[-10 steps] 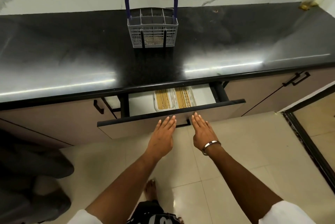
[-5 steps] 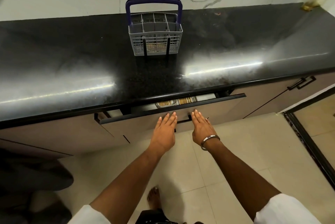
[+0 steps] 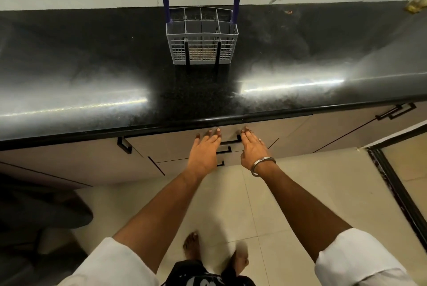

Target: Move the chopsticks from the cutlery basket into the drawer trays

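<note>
Now that the beige drawer front (image 3: pixel 184 144) sits flush under the black stone worktop (image 3: pixel 92 59), shut since a second ago, both hands, left hand (image 3: pixel 204 151) and right hand (image 3: pixel 253 147), press it flat, fingers extended, holding nothing. Chopsticks lie hidden inside; the grey plastic cutlery basket (image 3: pixel 202 38) looks empty, so the task seems finished.

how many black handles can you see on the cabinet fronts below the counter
5. One black bracket handle at the left; three stacked between the left hand and right hand, top, middle, bottom; one at far right. Hands may hide more.
</note>
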